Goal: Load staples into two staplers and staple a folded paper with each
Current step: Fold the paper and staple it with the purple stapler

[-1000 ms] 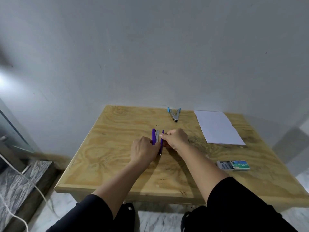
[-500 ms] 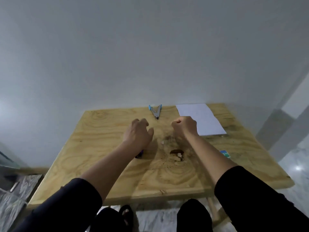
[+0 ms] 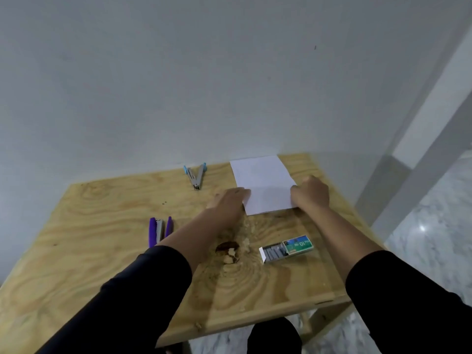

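Observation:
A white paper (image 3: 263, 185) lies at the far right of the wooden table (image 3: 76, 264). My left hand (image 3: 229, 200) holds its near left edge and my right hand (image 3: 310, 194) holds its near right edge, fingers curled on it. The purple stapler (image 3: 159, 231) lies swung open on the table left of my left forearm, with no hand on it. A blue stapler (image 3: 196, 175), also swung open in a V, lies near the table's far edge. An open box of staples (image 3: 287, 249) sits between my forearms.
A dark knot hole with chipped wood (image 3: 227, 250) marks the table's middle. A grey wall stands right behind the far edge. Marble floor (image 3: 434, 226) shows to the right, and the table's right edge runs close to my right arm.
Both hands left the purple stapler, which now lies on the table at the left. They moved right and forward onto the paper's near edges. The view swung to the right.

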Motion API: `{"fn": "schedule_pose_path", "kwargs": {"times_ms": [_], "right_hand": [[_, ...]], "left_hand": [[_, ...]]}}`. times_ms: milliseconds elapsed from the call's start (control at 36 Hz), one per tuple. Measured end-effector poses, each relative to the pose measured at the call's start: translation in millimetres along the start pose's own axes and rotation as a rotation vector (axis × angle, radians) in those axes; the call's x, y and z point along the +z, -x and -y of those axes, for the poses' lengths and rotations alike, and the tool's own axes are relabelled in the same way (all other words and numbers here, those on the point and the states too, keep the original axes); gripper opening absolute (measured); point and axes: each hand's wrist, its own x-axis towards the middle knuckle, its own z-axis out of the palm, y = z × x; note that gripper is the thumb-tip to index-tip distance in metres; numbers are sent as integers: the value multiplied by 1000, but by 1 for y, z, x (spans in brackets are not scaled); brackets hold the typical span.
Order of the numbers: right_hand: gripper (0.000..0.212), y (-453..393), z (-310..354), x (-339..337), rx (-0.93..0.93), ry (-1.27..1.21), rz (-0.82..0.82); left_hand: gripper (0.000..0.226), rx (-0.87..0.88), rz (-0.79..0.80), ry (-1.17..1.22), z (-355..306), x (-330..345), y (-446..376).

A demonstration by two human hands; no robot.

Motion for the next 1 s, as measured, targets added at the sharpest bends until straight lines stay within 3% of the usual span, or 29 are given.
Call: {"fn": "schedule_pose_path", "kwargs": {"times_ms": [56,167,278,361,472,556,667,833,1000], "right_hand": [[20,-4,3,0,16,8,16],[32,-12,7,-2,107,-86,81],[30,-18,11,-9,197,-364,168],[29,-23,13,-17,234,-661,300],[3,-25,13,-27,300,-972,388],[19,-28,13,-36,334,-1143,443],[15,-28,10,-42,373,-1289,533],[27,-26,6,-40,360,-1262,508],[16,-27,-1,-20,219,-640,419]], "left_hand": [[39,-18,-9,-39,2,-1,-3],[59,47,-11,-61,11,-3,-5],[61,116,13,-99,18,-6,-9],[50,97,14,-25,20,-8,-12],[37,148,-89,56,20,-8,-10],[36,173,-185,135,17,-5,-7],[18,80,-230,257,12,-3,-8],[24,-130,-206,385,9,-3,-13],[30,-273,-265,503,2,2,-15]]}}
